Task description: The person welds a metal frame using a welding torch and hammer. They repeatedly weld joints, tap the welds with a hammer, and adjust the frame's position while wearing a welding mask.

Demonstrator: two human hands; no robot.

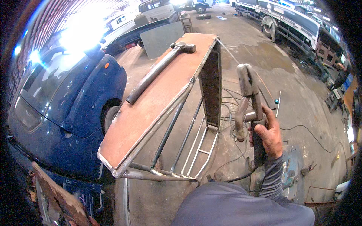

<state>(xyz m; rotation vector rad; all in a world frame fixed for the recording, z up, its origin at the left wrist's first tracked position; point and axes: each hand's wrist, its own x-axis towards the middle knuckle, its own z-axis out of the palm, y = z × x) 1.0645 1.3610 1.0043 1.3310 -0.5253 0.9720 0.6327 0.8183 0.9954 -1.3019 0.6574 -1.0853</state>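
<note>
My right hand (pixel 268 132) is closed around the black handle of a welding electrode holder (pixel 247 94). From its jaws a thin welding rod (pixel 228 51) reaches up and left to the far corner of a metal frame (pixel 205 75). Whether the rod's tip touches the metal I cannot tell. A reddish-brown panel (pixel 162 90) covers the sloping top of the frame, and a metal hammer (pixel 154 73) lies on it. At the lower left edge, fingers of my left hand (pixel 92 222) show beside a worn brown flat panel (pixel 58 196); most of that hand is hidden.
A dark blue vehicle (pixel 71 98) stands close on the left. Cables (pixel 230 101) lie looped on the floor behind the frame. Trucks (pixel 286 19) are parked farther back. At the far right another person (pixel 343 69) is partly visible. Tools lie on a metal plate (pixel 294 169) to my right.
</note>
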